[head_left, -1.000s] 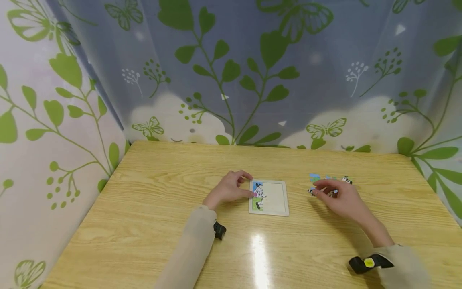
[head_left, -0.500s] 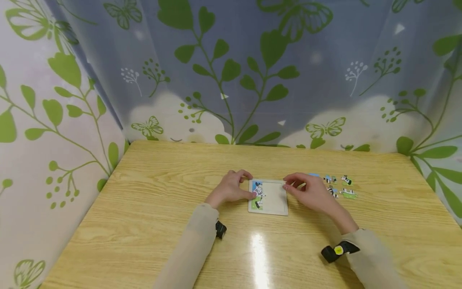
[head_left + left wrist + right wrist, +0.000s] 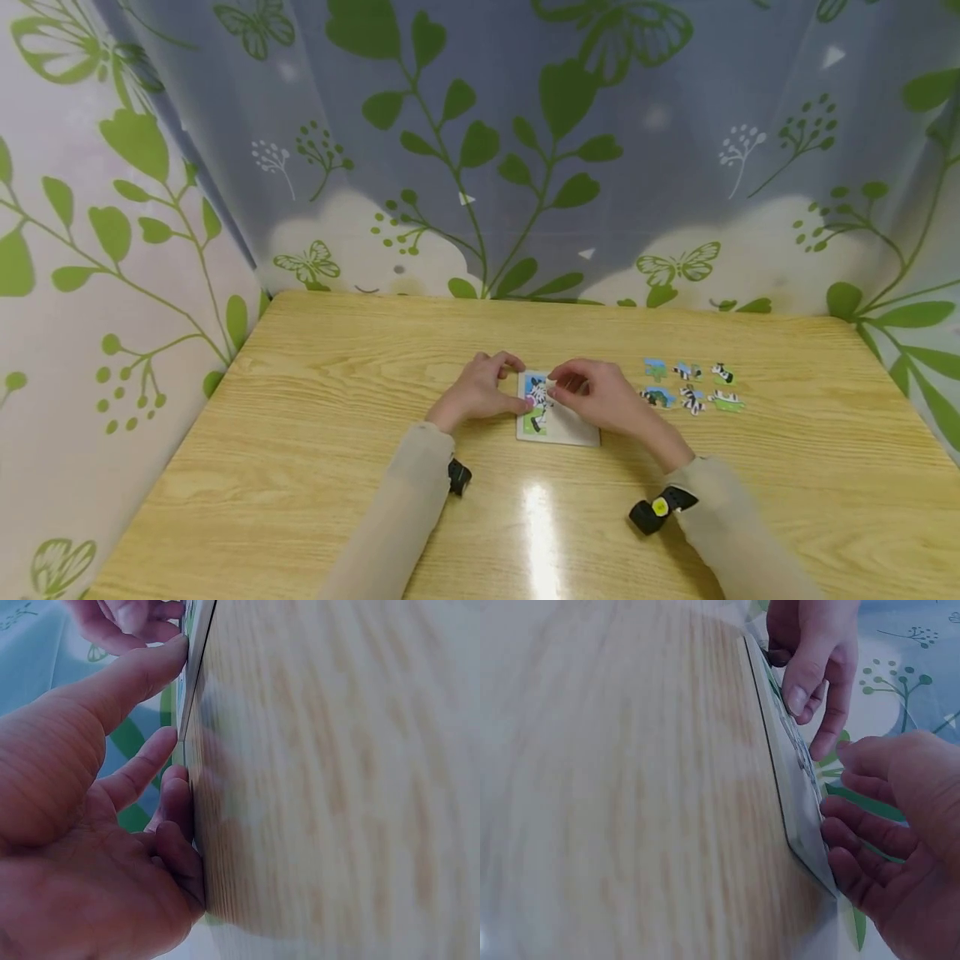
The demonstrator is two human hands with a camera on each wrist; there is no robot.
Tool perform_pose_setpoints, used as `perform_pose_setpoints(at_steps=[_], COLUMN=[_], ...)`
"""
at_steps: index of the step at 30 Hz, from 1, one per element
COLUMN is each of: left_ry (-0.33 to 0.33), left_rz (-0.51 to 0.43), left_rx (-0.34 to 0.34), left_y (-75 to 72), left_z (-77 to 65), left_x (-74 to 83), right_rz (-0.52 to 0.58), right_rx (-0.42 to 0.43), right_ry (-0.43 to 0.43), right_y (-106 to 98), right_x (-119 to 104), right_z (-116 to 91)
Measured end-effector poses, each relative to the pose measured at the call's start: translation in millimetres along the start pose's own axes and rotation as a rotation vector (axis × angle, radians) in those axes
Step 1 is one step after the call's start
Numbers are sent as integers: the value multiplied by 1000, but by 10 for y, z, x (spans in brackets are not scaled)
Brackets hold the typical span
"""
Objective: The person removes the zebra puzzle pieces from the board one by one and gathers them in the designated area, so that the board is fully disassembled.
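A small square puzzle board (image 3: 577, 432) lies flat on the table. Along its left side runs a strip of fitted zebra puzzle pieces (image 3: 536, 425); pale bare backing shows to the right. My left hand (image 3: 476, 390) holds the board at its left, thumb (image 3: 142, 679) on the pieces and index finger at the far corner, with the other fingers folded on the table. Over the board is my right hand (image 3: 600, 398), fingers loosely bent and fingertips right at the strip's inner edge. In the right wrist view no piece shows between those fingers (image 3: 866, 832).
Several loose puzzle pieces (image 3: 692, 400) lie in two rows on the table (image 3: 337, 375), right of the board. Patterned curtains (image 3: 480, 150) hang along the back and left. A black wrist camera (image 3: 651, 515) sits on my right sleeve, another (image 3: 459, 477) on the left.
My right hand has moved left from the loose pieces, past the board's far right corner, to the zebra strip. The loose pieces now show uncovered. My left hand stays on the board.
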State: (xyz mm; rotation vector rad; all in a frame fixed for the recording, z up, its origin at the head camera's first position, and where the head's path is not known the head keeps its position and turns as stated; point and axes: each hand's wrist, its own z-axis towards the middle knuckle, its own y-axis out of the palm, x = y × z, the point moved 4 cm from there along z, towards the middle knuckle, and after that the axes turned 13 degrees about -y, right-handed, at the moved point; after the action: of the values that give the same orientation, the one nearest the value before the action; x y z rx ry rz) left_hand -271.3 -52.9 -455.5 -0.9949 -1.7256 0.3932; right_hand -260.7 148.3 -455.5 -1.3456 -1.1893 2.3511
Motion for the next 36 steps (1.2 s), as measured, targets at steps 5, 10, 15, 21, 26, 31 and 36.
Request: perform_pose_setpoints(at_steps=[5, 10, 15, 21, 26, 31, 36], left_ry=[9, 12, 4, 3, -1, -10, -29], left_rz=[-3, -15, -26, -32, -30, -36, -44], left_rx=[-1, -3, -17, -30, -21, -20, -20], left_y=[-6, -12, -14, -14, -12, -7, -1], left_z=[3, -2, 2, -3, 5, 11, 9], left_x=[-2, -8, -31, -28, -26, -23, -4], right_rz=[-41, -84, -79, -52, -36, -23, 3], right_rx=[-8, -21, -12, 7, 13, 13, 22], right_ry=[-15, 6, 48, 109, 157, 192, 234], right_y=[60, 101, 119, 129, 153, 156, 156], right_x=[-6, -9, -11, -5, -8, -25, -24], right_z=[35, 64, 78, 73, 78, 79, 74])
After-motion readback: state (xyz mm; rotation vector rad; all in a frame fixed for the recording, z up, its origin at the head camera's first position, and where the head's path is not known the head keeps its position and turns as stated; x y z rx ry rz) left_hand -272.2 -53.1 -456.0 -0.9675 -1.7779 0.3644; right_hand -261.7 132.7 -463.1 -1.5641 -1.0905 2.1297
